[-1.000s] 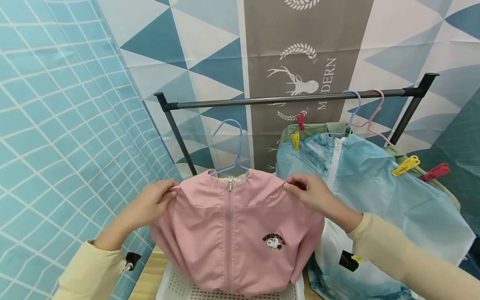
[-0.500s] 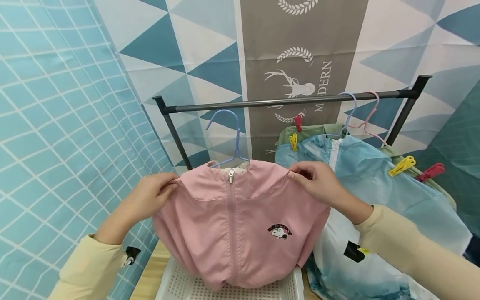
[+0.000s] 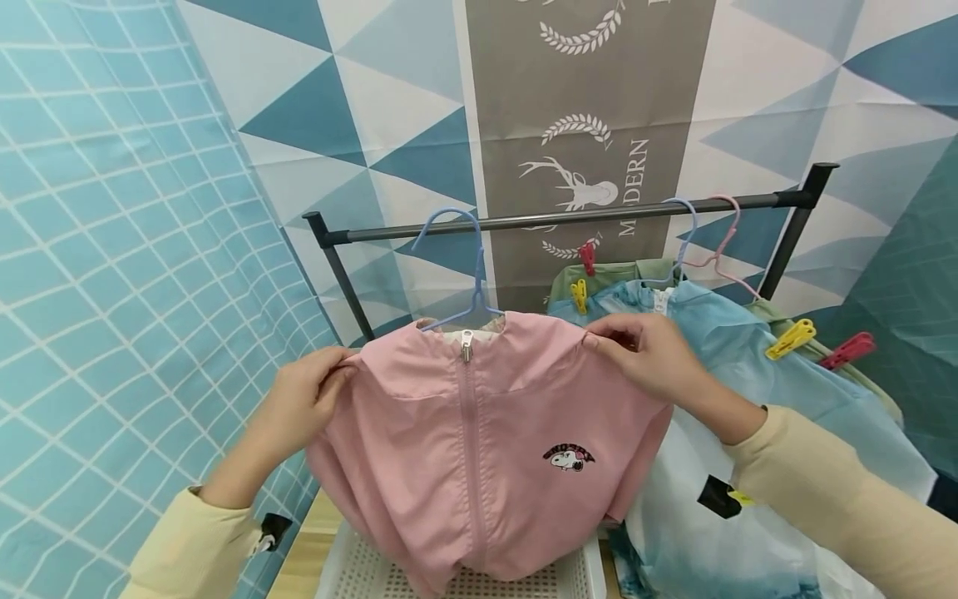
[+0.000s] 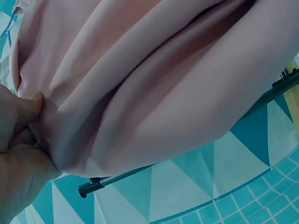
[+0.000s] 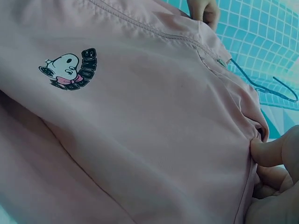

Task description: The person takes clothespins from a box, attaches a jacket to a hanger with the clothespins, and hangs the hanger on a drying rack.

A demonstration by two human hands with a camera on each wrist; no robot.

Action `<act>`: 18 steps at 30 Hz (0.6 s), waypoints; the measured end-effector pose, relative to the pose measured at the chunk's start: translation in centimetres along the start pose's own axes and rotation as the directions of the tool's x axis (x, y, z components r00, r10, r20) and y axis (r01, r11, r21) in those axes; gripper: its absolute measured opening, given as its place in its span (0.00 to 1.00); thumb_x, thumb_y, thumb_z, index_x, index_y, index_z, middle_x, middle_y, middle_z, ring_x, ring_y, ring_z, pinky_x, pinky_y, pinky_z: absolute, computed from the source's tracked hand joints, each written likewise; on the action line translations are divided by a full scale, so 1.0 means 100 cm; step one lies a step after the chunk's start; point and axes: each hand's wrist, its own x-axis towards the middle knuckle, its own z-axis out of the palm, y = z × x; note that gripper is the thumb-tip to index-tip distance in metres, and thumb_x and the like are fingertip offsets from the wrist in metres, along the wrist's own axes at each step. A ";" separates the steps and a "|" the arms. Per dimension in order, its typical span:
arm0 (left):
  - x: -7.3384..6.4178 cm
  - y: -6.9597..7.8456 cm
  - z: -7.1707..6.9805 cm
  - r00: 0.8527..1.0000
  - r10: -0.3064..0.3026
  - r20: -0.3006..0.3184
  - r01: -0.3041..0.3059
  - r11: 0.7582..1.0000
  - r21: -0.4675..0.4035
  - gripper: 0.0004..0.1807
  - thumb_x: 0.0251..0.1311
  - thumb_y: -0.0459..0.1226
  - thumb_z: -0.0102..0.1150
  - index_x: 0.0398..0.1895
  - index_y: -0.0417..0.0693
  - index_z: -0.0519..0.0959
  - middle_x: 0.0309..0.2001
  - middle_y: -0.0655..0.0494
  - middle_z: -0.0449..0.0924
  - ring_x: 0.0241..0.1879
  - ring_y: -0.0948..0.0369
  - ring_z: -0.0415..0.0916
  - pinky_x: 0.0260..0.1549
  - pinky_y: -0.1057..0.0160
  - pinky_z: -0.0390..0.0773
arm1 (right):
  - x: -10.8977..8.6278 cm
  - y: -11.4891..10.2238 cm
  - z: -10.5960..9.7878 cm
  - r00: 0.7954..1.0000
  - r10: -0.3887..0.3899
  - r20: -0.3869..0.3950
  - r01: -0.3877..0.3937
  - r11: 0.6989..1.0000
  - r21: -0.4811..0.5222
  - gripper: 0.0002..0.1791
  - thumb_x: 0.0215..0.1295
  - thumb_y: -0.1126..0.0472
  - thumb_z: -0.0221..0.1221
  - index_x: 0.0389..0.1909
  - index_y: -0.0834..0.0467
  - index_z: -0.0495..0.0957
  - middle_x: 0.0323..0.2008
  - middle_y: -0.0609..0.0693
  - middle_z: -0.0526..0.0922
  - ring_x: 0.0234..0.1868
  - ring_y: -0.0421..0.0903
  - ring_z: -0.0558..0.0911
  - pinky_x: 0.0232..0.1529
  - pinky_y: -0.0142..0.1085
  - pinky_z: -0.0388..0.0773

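A pink zip-up jacket [image 3: 419, 449] with a small cartoon dog print [image 5: 70, 67] hangs on a light-blue hanger [image 3: 478, 270], whose wire shows above the collar. My left hand [image 3: 299, 399] pinches the jacket's shoulder on the left, thumb against the cloth in the left wrist view. At the opposite shoulder, my right hand [image 3: 659, 358] pinches the fabric between thumb and fingers. The hanger's hook overlaps the dark rail [image 3: 554, 219] in the head view, its curve rising above it. Most of the hanger is hidden inside the jacket.
On the rail's right side hang a blue-and-white jacket [image 3: 703, 482] and a green garment [image 3: 617, 270] behind it, with yellow clothespins [image 3: 791, 339] and red clothespins [image 3: 847, 350]. Below the pink jacket, a white perforated basket [image 3: 348, 557] stands on a wooden surface [image 3: 310, 537]. Patterned curtains surround the rack.
Both hands have raised the pink jacket and hanger relative to the rail. The hook was below the rail and now reaches above it. The head view has tilted upward a little.
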 end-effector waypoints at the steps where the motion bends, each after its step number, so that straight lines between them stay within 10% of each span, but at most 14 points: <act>1: 0.000 0.000 0.000 1.000 0.003 -0.030 -0.003 1.000 0.002 0.07 0.58 0.25 0.60 0.36 0.44 0.81 0.33 0.52 0.83 0.30 0.60 0.77 0.29 0.63 0.76 | 0.001 -0.001 -0.001 1.000 -0.001 0.000 0.001 1.000 0.002 0.06 0.63 0.63 0.62 0.36 0.59 0.87 0.30 0.54 0.87 0.23 0.32 0.72 0.25 0.26 0.70; 10: 0.003 0.005 0.008 0.968 -0.001 -0.252 0.014 0.999 0.051 0.04 0.59 0.26 0.59 0.35 0.39 0.81 0.30 0.47 0.82 0.25 0.59 0.73 0.26 0.61 0.71 | 0.016 0.004 -0.004 0.999 -0.040 -0.004 0.040 0.999 -0.016 0.05 0.62 0.64 0.63 0.36 0.59 0.86 0.30 0.54 0.87 0.25 0.30 0.75 0.28 0.25 0.74; 18: 0.005 0.011 0.019 0.952 -0.013 -0.307 0.017 1.000 0.010 0.03 0.59 0.25 0.58 0.33 0.36 0.81 0.31 0.43 0.82 0.32 0.48 0.78 0.31 0.51 0.76 | 0.003 0.019 -0.007 0.993 -0.117 -0.030 0.111 0.982 -0.153 0.05 0.61 0.63 0.64 0.37 0.58 0.85 0.33 0.51 0.88 0.34 0.40 0.84 0.39 0.32 0.83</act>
